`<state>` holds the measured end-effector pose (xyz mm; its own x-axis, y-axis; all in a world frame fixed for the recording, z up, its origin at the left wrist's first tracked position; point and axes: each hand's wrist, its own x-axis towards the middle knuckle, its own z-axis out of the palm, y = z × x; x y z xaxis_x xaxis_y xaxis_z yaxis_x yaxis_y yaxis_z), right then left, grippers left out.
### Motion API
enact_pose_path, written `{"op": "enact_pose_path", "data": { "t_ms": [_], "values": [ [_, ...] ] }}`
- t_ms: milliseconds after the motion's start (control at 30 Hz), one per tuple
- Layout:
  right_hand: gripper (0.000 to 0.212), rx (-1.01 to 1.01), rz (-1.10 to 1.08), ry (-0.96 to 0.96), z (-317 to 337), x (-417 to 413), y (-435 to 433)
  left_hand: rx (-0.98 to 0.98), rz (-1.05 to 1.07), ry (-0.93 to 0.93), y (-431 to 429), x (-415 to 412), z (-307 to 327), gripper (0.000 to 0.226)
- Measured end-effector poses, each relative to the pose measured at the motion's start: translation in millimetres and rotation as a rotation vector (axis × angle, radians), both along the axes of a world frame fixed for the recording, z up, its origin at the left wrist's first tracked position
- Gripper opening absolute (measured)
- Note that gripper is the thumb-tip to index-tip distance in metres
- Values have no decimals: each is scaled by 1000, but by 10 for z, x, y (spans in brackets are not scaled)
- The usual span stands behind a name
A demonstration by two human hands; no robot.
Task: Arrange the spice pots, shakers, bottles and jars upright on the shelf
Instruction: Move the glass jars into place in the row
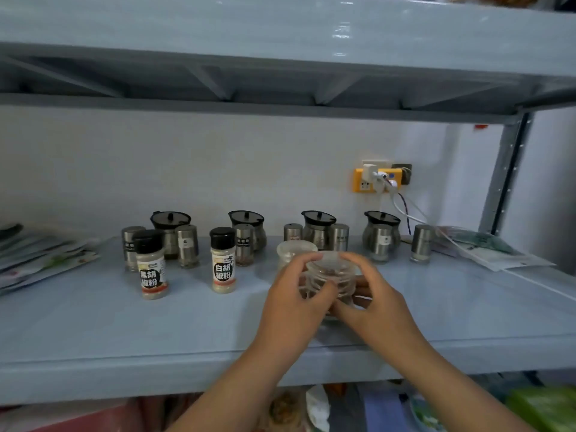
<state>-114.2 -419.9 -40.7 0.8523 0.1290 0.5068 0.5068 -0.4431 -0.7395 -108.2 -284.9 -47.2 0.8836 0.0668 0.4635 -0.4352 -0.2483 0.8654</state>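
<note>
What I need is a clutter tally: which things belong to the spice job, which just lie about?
Job: jar, held by left hand and right hand; second jar; pepper bottles; shakers; pots; shelf.
Lying about: packets, left; papers, right; socket.

Pale blue shelf. White-pepper bottle upright. Just left of it: black-pepper bottle, upright. Behind both: row of black-lidded pots w/ steel shakers, all upright. To its right: lidded jar. Far left & far right of it: flat packets.
</note>
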Motion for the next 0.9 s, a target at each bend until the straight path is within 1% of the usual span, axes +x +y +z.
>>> {"op": "enact_pose_path", "data": {
  "t_ms": [133, 300, 533, 700, 900],
  "values": [
    [58, -5, -51, -9, -27, 90, -223, 72, -46, 14, -227, 121, -17, 38],
    [60, 7, -97, 6, -44, 186, -402, 85, -92, 74, -435, 263, 19, 44],
    [54, 45, -100, 43, -62, 421, -548, 113, -99, 86, -589, 485, 63, 44],
    [56, 49, -86, 80, -88, 573, -648, 124, -68, 104, -692, 612, 58, 44],
    [56, 74, -51, 136, -127, 729, -701, 84, -65, 93, -764, 708, 37, 41]
  ]
}}
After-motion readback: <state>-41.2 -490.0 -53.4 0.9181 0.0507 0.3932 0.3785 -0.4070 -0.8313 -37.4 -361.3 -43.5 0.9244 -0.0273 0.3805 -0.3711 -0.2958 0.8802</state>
